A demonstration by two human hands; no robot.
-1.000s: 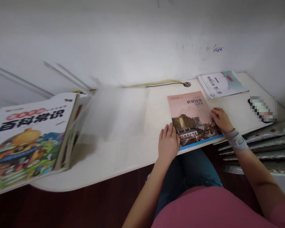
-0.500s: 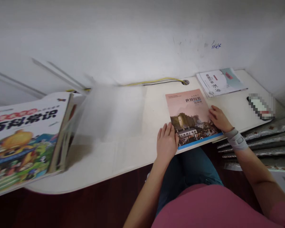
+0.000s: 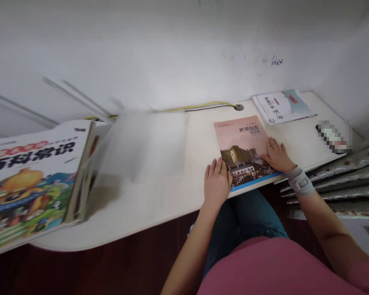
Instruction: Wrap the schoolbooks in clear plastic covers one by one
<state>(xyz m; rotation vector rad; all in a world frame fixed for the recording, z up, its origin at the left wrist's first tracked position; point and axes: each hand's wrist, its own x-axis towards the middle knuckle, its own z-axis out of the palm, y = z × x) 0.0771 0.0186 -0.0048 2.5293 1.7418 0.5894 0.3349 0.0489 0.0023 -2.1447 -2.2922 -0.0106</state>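
A pink-covered book (image 3: 238,141) with a castle picture and a blue lower band lies on the white desk (image 3: 169,192), near its front edge. My left hand (image 3: 217,180) rests on the desk at the book's left edge, fingers stretched out and touching it. On the lower right part of the cover lies my right hand (image 3: 278,155), its fingers spread and the thumb pointing left across the picture. A grey band (image 3: 301,182) is round my right wrist. Neither hand is closed round anything.
At the back right lies a booklet (image 3: 283,107) with a white and teal cover; right of it, a blurred-out phone-like object (image 3: 333,137). A large colourful book stack (image 3: 33,180) stands at left. Yellow cable (image 3: 203,105) runs to a desk hole (image 3: 239,107). Patterned folded material (image 3: 347,176) is at right.
My right hand has slid from the book's right edge further onto the cover, its fingers now spread wider. My left hand stays at the left edge. The view has shifted slightly.
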